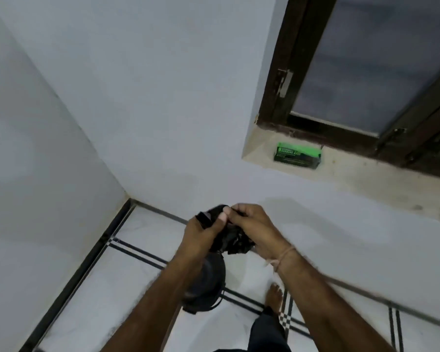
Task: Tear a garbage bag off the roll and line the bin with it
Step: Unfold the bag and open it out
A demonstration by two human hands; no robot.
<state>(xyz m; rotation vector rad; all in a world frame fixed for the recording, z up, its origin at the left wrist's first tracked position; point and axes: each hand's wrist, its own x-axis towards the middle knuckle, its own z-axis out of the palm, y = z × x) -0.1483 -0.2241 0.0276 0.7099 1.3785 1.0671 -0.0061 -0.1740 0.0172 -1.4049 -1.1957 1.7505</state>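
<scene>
Black plastic fills both my hands: the garbage bag (230, 241), bunched and crumpled, held up in front of me against the pale wall (163, 110). My left hand (201, 233) grips the left side of the bunch, thumb pressed over a folded edge that sticks up above my knuckles. My right hand (252, 226) is curled over the top right, its fingers (235, 210) pinched together on the film right beside my left thumb, so the two hands touch. A loose wad of the bag hangs below, between my wrists. A pale thread bracelet (283, 257) circles my right wrist.

Directly below my hands, on the white tiled floor (92, 301), stands the dark round bin (206, 283), partly hidden by my left forearm; I cannot tell from here whether anything lines it. My bare foot (273, 297) is just to its right, beside a black-striped tile border.

Up on the stone window sill (353, 174), well apart from my hands, lies the green-labelled roll (297, 156) of bags, below a dark wooden window frame (280, 72).
</scene>
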